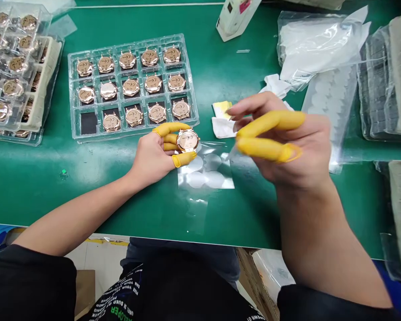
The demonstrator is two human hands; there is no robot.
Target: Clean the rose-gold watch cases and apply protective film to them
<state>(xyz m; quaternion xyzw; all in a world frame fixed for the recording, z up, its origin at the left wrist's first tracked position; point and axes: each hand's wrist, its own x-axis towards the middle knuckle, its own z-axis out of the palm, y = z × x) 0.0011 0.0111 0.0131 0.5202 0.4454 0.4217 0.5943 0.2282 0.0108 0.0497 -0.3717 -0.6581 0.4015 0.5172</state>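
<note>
**Head view: left hand (152,160) holding a rose-gold watch case (187,140) beside a clear film sheet (205,171).**
The left fingers (169,129), in yellow finger cots, curl around and pinch the watch case, which sits just above the film sheet's upper edge on the green tabletop (87,200). The right hand (287,147) is blurred, its cotted fingers (270,122) close together near the film sheet; any grip cannot be determined. A clear blister tray (137,135) of watch cases (131,87) lies just beyond.

Watch (188,140) glossy rose-gold metal; tray (133,43) clear plastic; finger cots (270,124) matt rubber.
</note>
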